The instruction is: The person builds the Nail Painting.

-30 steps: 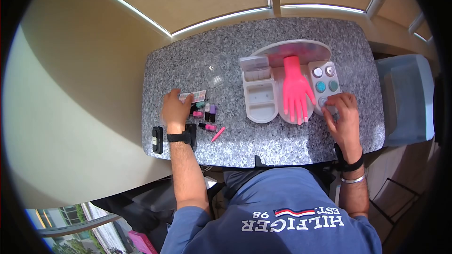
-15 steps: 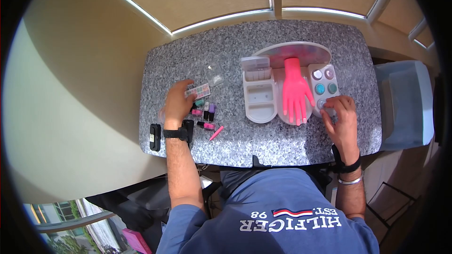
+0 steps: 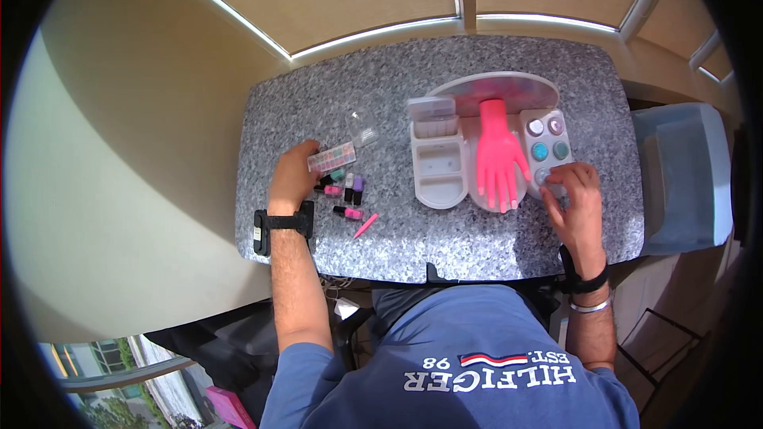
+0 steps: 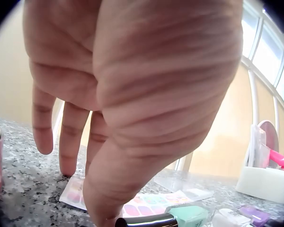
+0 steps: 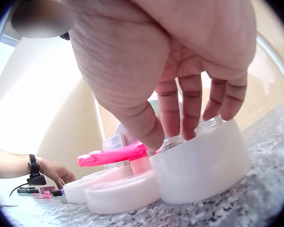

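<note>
The person's left forearm reaches forward over the near edge of the counter point(image 3: 413, 246), a black wristband point(image 3: 288, 222) near its end. The left hand point(image 3: 292, 176) points down, its palm toward its wrist camera, with long, loosely straight fingers set a little apart and the thumb hanging in front of them. The sticker sheet point(image 3: 332, 157) lies under and just beyond the fingertips, to the right of the hand; one fingertip meets its left corner and the thumb comes down at its near side. The green bottle point(image 3: 338, 174) sits close to the thumb, with the purple bottle point(image 3: 358, 183) and the pink pen point(image 3: 366, 226) farther right, and the clear package point(image 3: 363, 129) beyond the sheet.

The right forearm comes up from the near right, and the right hand point(image 3: 579, 191) arches over the right end of the white tray point(image 3: 441, 194). Its thumb and bent forefinger pinch a small clear jar point(image 3: 542, 175), which stands in the tray's nearest left hollow. The other fingers hang down beside it. The pink model hand point(image 3: 498, 147) lies just left.
</note>
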Tool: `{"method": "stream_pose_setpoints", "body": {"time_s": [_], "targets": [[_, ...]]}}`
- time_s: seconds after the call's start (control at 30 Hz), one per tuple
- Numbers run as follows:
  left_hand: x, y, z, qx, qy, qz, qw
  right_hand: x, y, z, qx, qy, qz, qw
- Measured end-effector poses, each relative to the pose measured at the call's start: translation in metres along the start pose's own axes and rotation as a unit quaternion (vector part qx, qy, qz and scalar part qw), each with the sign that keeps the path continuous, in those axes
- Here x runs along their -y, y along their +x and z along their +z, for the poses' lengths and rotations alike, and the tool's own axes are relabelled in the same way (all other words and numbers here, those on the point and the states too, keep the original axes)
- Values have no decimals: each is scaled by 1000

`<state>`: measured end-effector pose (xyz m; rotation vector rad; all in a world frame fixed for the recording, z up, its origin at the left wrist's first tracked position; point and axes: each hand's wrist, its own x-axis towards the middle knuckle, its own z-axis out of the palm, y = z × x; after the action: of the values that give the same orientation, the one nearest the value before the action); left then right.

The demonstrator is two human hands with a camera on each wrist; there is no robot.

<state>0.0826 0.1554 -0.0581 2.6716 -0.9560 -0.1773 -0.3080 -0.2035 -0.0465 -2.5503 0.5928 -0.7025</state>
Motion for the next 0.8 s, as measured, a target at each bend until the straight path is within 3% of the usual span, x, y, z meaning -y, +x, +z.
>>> {"method": "stream_pose_setpoints", "body": {"time_s": [0.23,0.6,0.8], "targets": [[0,0,-5,9,-1,-30,1000,-1,0,1,3,-7,7,1000],[5,1,-5,11,19,-9,1000,2,-2,-1,-5,-9,-5,1000],[-32,0,-11,-10,28,38,999,3,-1,-2,3,-9,-6,1000]]}}
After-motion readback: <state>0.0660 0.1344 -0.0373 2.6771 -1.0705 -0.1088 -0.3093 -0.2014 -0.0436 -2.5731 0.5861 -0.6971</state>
